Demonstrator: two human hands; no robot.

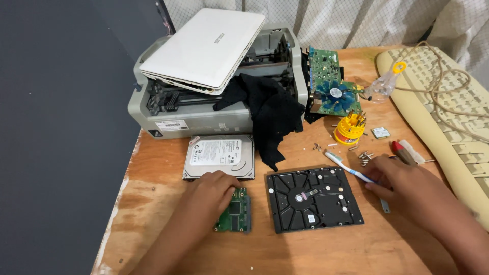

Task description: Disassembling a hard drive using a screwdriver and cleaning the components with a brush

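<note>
Single head-worn view, angled steeply down, close over wooden table (316,244), facing curtained wall behind.

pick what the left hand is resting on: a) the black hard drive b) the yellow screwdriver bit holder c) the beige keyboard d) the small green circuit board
d: the left hand lies on the top edge of the small green circuit board, just below the silver hard drive; the black hard drive sits apart to its right.
</note>
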